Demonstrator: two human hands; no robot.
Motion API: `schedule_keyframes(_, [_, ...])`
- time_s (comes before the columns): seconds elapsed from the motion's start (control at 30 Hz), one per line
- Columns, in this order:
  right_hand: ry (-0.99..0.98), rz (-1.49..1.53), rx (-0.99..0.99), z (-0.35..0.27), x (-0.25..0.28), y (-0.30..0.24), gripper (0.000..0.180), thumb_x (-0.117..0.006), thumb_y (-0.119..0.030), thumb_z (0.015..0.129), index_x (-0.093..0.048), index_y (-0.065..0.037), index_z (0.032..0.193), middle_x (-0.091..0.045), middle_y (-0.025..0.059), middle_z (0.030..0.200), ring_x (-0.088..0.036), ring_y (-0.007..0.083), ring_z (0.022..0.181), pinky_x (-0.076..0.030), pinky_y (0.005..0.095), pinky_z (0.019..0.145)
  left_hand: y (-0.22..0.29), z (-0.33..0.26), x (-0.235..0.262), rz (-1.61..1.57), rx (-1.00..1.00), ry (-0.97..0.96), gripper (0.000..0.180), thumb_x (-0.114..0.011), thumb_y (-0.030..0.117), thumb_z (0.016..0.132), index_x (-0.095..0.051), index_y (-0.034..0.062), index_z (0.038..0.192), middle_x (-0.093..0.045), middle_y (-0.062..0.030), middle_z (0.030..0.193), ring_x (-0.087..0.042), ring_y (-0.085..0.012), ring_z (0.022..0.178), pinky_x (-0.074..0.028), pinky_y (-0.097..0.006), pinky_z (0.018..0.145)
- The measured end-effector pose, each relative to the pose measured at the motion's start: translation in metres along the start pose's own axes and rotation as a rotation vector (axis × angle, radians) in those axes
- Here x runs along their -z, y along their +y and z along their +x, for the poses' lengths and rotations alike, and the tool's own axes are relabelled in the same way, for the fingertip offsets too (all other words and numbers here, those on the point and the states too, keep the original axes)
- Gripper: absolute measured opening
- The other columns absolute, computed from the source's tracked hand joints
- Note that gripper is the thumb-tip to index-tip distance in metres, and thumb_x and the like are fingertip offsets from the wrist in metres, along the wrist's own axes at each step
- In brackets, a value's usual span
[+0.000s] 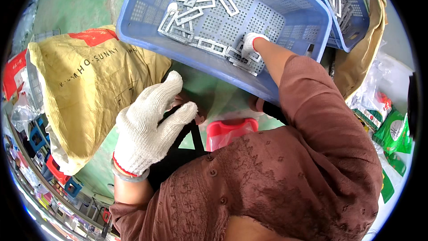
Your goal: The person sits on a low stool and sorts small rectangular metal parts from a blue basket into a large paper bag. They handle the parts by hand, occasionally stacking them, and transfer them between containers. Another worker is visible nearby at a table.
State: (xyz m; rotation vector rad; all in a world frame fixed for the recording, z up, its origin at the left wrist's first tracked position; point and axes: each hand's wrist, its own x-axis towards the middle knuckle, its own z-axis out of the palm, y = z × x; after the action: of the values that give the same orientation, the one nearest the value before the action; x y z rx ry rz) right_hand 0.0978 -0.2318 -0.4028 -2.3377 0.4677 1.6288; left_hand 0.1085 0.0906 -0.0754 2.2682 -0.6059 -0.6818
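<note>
My right hand [253,44], in a white knit glove, reaches into a blue perforated plastic crate [218,72]. Its fingers are bent down together over rectangular metal frames [243,59] by the near wall and appear to grip one; the fingertips are partly hidden. Several more silvery frames [189,15] lie in a loose heap on the left of the crate floor, and a single frame [228,3] lies apart near the middle. My left hand [149,120], also gloved, hangs outside the crate with thumb and fingers apart, holding nothing, beside a yellow woven sack [96,85].
At the upper right stands a second blue crate [352,22] with many metal pieces, next to a tan sack [363,53]. A red plastic stool [229,129] is below the first crate. Clear plastic and green packets [394,129] lie at the right. Green floor [91,6] shows at the upper left.
</note>
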Motion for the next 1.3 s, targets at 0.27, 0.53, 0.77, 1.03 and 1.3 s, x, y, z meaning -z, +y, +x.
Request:
schedule_keyframes(0.27, [0.062, 0.075, 0.138, -0.011, -0.006, -0.001, 0.079, -0.087, -0.045, 0.059, -0.068, 0.003, 0.119, -0.071, 0.0179, 0.115, -0.068, 0.0281, 0.108, -0.053, 0.0387, 0.092, 0.002, 0.001, -0.005, -0.006, -0.019, 0.033, 0.047, -0.081, 0.022, 0.082, -0.067, 0.0019, 0.122, -0.071, -0.0154, 0.098, -0.073, -0.0225, 0.081, -0.057, -0.031, 0.074])
schedule_keyframes(0.53, [-0.144, 0.138, 0.115, -0.035, -0.008, -0.01, 0.09, -0.089, -0.052, 0.058, -0.062, -0.002, 0.129, -0.062, 0.0161, 0.131, -0.059, 0.0303, 0.122, -0.05, 0.0405, 0.1, 0.001, 0.001, -0.003, 0.017, -0.038, 0.018, 0.046, -0.08, 0.025, 0.082, -0.067, 0.0037, 0.121, -0.07, -0.0154, 0.096, -0.072, -0.0236, 0.079, -0.057, -0.033, 0.073])
schedule_keyframes(0.77, [0.161, -0.3, 0.251, -0.053, -0.019, -0.019, 0.1, -0.083, -0.055, 0.063, -0.046, -0.007, 0.143, -0.063, 0.014, 0.129, -0.064, 0.0283, 0.117, -0.052, 0.0388, 0.095, 0.001, 0.001, -0.006, 0.039, -0.042, 0.015, 0.047, -0.08, 0.027, 0.082, -0.067, 0.0037, 0.121, -0.071, -0.0157, 0.097, -0.072, -0.0233, 0.079, -0.057, -0.033, 0.072])
schedule_keyframes(1.03, [0.084, -0.034, 0.178, -0.034, -0.015, -0.028, 0.09, -0.084, -0.029, 0.066, -0.044, -0.006, 0.144, -0.062, 0.016, 0.134, -0.062, 0.0291, 0.121, -0.052, 0.038, 0.096, 0.005, 0.003, -0.003, 0.025, -0.004, -0.058, 0.051, -0.082, 0.021, 0.083, -0.065, -0.0009, 0.126, -0.071, -0.0146, 0.114, -0.073, -0.0173, 0.09, -0.057, -0.029, 0.082])
schedule_keyframes(1.3, [-0.085, 0.084, 0.201, -0.012, -0.013, -0.023, 0.1, -0.088, -0.034, 0.058, -0.048, -0.004, 0.144, -0.059, 0.0185, 0.136, -0.059, 0.0308, 0.124, -0.049, 0.0403, 0.102, 0.01, 0.008, 0.0, 0.089, 0.002, -0.08, 0.05, -0.081, 0.021, 0.083, -0.065, -0.0001, 0.125, -0.071, -0.0153, 0.114, -0.073, -0.0183, 0.091, -0.058, -0.03, 0.081])
